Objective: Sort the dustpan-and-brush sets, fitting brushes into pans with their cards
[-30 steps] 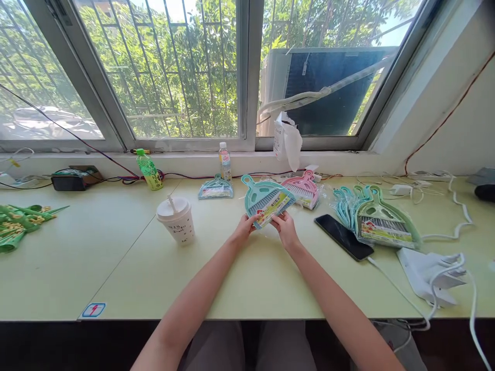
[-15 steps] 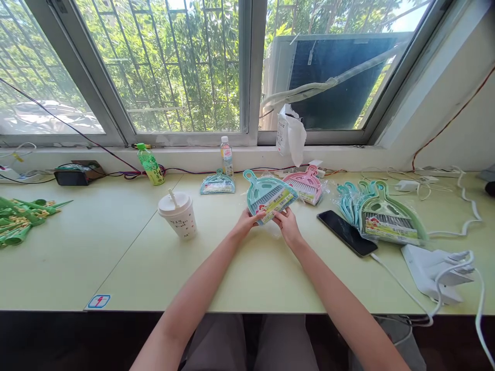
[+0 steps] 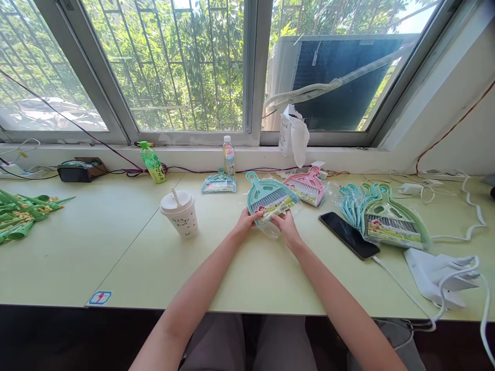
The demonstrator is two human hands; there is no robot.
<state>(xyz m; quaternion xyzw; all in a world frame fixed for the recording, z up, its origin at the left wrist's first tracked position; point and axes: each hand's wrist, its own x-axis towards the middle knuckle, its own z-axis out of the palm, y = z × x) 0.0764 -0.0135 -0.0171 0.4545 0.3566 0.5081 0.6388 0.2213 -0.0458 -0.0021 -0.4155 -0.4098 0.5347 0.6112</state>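
The table (image 3: 266, 278) runs beneath both forearms and carries all items listed. Well to the right of the right hand (image 3: 286, 228) lies a group of wrapped dustpan sets, a green dustpan set (image 3: 394, 214) foremost.

The turquoise dustpan set (image 3: 270, 196), pan and brush bagged in clear plastic, is directly in front of both hands, tilted, handle pointing away and to the left. Whether its far side touches the table cannot be determined. Judged by its make, it should be light and stiff in the pan, springy at the bristles, low in fragility; the bag is likely slippery and may slide over the plastic.

Just beyond the right hand lies a pink dustpan set (image 3: 307, 186). A lidded cup (image 3: 180, 215) stands left of the left hand (image 3: 246, 223); a smartphone (image 3: 348, 235) lies right of the right hand.

Left hand: pinching the near left corner, thumb on the front. Right hand: fingers closed on the near edge, by the printed label (image 3: 275, 209). Recommended holds: the rigid side rims, or the looped handle (image 3: 252, 177); the loose bag end (image 3: 270, 232) between the hands offers poor purchase.
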